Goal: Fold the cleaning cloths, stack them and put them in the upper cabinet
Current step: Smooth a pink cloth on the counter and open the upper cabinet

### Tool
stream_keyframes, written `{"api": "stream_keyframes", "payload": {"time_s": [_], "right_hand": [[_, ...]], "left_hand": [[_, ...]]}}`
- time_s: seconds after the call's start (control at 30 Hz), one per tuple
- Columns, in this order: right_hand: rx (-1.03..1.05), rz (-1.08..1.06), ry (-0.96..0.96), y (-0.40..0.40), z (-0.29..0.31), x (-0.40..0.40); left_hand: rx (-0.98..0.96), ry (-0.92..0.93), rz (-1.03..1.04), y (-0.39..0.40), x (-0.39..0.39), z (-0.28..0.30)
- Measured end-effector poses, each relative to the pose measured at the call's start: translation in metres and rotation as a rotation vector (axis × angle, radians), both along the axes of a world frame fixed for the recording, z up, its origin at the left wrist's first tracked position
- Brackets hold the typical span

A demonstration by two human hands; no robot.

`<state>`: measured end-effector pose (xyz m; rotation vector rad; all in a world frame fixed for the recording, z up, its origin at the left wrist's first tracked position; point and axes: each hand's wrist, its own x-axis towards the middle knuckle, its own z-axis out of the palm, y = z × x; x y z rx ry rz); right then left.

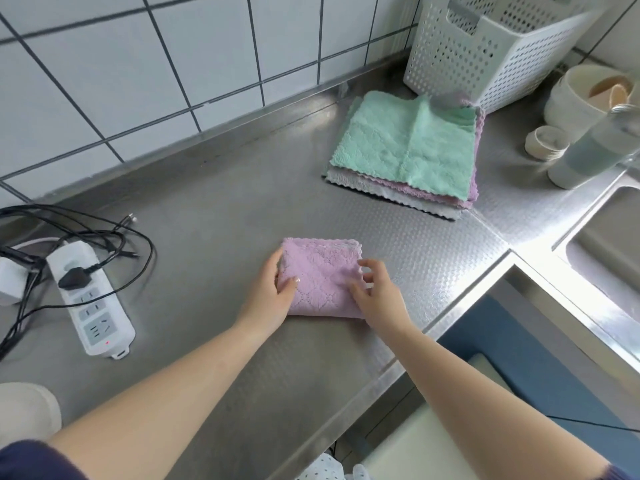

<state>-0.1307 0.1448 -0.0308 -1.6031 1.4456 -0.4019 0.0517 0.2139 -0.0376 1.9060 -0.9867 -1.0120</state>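
Note:
A small folded purple cloth [323, 275] lies on the steel counter [214, 209] in front of me. My left hand [273, 292] holds its left edge, thumb on top and fingers at the side. My right hand [375, 289] rests on its right edge with fingers loosely bent, thumb on the cloth. Farther back to the right sits a pile of unfolded cloths [408, 150], a green one on top, purple and grey ones under it.
A white perforated basket [485, 53] stands behind the pile. Cups and a bottle [588, 147] crowd the right, beside a sink [609, 251]. A power strip [91, 303] with tangled cables lies at the left. Tiled wall runs behind the counter.

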Motion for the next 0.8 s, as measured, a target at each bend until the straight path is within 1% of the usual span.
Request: {"api": "stream_keyframes", "payload": {"time_s": [0.1,0.17,0.23,0.33,0.5,0.57,0.6,0.67,0.73,0.8], "right_hand": [[-0.111,0.129,0.100,0.000,-0.001,-0.004],[-0.187,0.152,0.127,0.002,0.000,-0.006],[-0.228,0.161,0.127,0.004,0.002,-0.006],[-0.231,0.162,0.136,0.002,0.002,-0.004],[-0.197,0.176,0.222,0.000,-0.001,-0.001],[-0.194,0.171,0.233,0.002,-0.002,-0.002],[-0.202,0.155,0.233,0.003,-0.002,-0.002],[-0.288,0.132,0.260,0.002,-0.003,0.001],[-0.461,0.185,0.304,0.002,-0.001,0.011],[-0.602,0.282,0.356,0.003,0.001,0.026]], "left_hand": [[-0.048,-0.179,-0.133,0.002,-0.001,0.001],[-0.089,-0.236,-0.151,0.003,-0.002,0.002],[-0.104,-0.241,-0.126,0.002,-0.001,0.003],[-0.100,-0.238,-0.102,-0.003,-0.001,0.002],[0.016,-0.199,-0.110,-0.009,0.000,-0.003],[0.008,-0.217,-0.105,-0.010,-0.002,-0.001],[-0.011,-0.258,-0.090,-0.010,-0.003,0.000],[-0.074,-0.454,-0.088,-0.009,-0.003,0.002],[-0.178,-0.667,-0.192,-0.009,-0.004,0.002],[-0.184,-0.779,-0.348,-0.012,-0.006,-0.001]]}}
